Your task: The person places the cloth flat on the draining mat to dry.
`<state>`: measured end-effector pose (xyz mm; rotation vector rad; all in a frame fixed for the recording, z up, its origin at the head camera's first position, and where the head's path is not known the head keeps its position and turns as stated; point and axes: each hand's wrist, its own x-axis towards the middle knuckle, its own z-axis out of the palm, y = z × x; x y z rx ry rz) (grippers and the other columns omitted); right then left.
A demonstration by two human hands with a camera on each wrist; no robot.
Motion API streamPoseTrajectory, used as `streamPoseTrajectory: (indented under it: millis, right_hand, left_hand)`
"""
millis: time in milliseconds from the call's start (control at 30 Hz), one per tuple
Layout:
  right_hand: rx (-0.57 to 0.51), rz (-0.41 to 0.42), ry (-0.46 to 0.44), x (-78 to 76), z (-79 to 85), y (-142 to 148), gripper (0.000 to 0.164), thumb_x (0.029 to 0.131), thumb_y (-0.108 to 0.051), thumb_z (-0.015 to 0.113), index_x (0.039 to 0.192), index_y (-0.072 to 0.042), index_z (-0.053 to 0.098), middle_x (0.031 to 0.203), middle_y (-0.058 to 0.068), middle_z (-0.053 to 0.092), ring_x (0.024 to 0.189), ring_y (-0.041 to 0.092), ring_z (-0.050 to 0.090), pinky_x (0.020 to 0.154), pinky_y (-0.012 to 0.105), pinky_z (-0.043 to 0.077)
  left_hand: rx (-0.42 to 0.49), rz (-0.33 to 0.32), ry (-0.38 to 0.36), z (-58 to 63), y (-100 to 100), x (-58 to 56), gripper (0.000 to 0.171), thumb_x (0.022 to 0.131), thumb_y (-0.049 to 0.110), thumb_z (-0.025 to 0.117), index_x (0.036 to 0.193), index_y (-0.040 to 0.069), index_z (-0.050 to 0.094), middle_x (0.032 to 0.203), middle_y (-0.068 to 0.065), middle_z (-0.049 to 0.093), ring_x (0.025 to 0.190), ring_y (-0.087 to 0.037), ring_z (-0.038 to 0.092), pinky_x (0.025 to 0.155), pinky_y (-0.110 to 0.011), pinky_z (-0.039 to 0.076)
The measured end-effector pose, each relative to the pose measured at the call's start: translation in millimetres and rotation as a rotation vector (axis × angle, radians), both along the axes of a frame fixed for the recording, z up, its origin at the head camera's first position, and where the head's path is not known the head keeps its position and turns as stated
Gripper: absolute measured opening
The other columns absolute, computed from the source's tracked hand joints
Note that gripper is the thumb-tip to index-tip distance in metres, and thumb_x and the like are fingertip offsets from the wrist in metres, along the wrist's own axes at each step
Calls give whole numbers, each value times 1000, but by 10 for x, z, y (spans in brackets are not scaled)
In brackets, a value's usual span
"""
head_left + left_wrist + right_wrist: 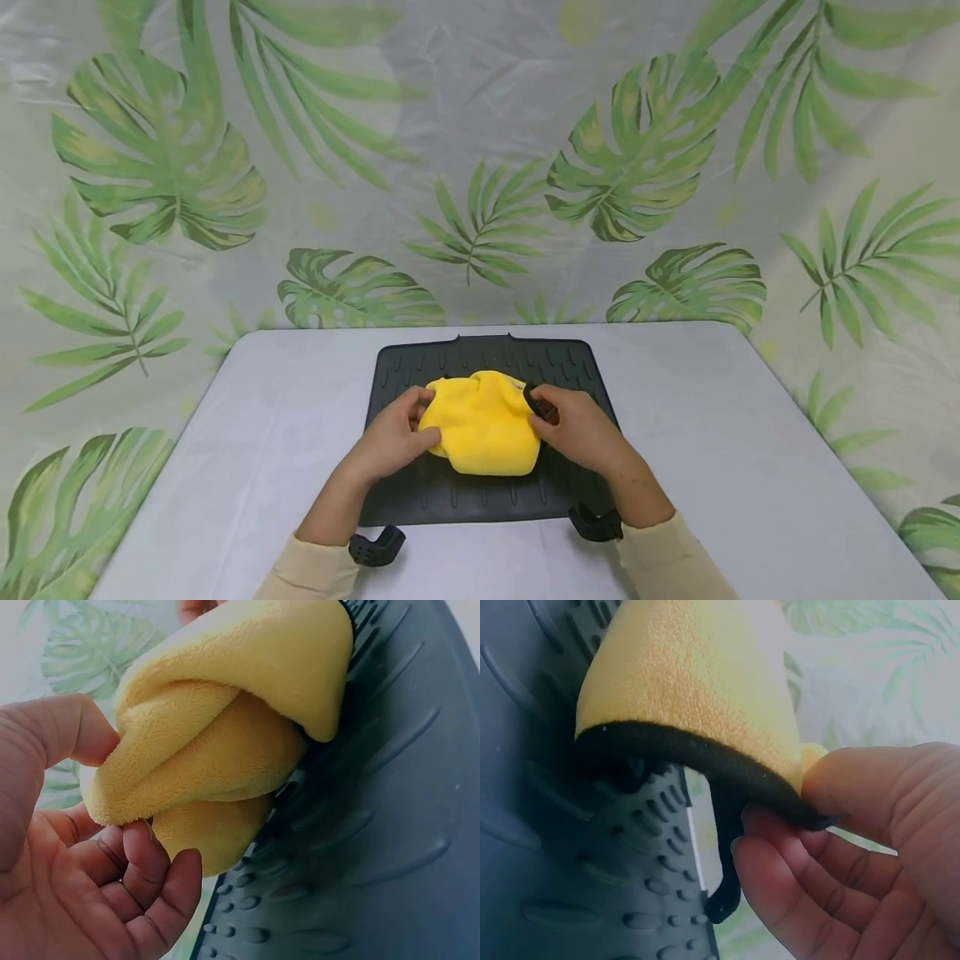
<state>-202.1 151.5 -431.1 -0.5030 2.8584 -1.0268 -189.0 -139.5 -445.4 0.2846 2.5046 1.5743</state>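
Note:
A fluffy yellow cloth (487, 425) with a black edge is bunched over the dark ribbed mat, between both hands. My left hand (397, 432) pinches its left side; in the left wrist view the thumb lies on top of a fold (142, 780) and the curled fingers come up from below. At the opposite side, my right hand (577, 423) pinches the cloth near its corner. The right wrist view shows the black border (697, 750) running to the thumb and fingertips, with a black strip (726, 847) hanging beneath it.
The black mat (405, 492) with raised ribs lies on a white-covered table (285, 417). A leaf-printed sheet (480, 125) hangs behind the table. Black bands (377, 546) sit at the wrists, above the mat's near edge.

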Motion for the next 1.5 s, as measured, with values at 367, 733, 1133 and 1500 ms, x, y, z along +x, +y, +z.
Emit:
streamPoseTrajectory:
  millis: [367,733,1133,1500]
  right_hand:
    - [-7,-12,4,-10,12,22,29,95,-19,72,122,-7,67,97,2,72,82,12,63,72,30,57]
    - [109,-28,-49,-16,-16,111,19,99,-25,68,113,-13,69,88,-2,69,70,11,57,62,29,48]
    - [-26,-24,-85,-72,-198,-46,37,102,-34,63,135,-17,59,91,-1,70,69,12,58,61,28,49]
    - [-54,-13,18,-52,-192,-82,8,97,-17,71,105,-17,71,89,-5,68,76,9,56,66,22,50]
  left_hand:
    - [-31,-75,-4,22,-69,-14,45,89,11,67,131,3,54,95,-9,64,77,-18,60,70,-28,53]
    - [-138,-39,-51,-4,-117,-4,16,100,11,52,114,6,58,99,-7,64,84,-18,58,76,-31,50]
    - [-168,117,-70,-138,36,-23,57,101,24,59,153,5,43,86,-5,68,63,-15,57,56,-28,44]
    - [-188,29,95,-173,100,-28,7,98,18,67,104,15,69,109,-6,63,95,-19,58,80,-34,53]
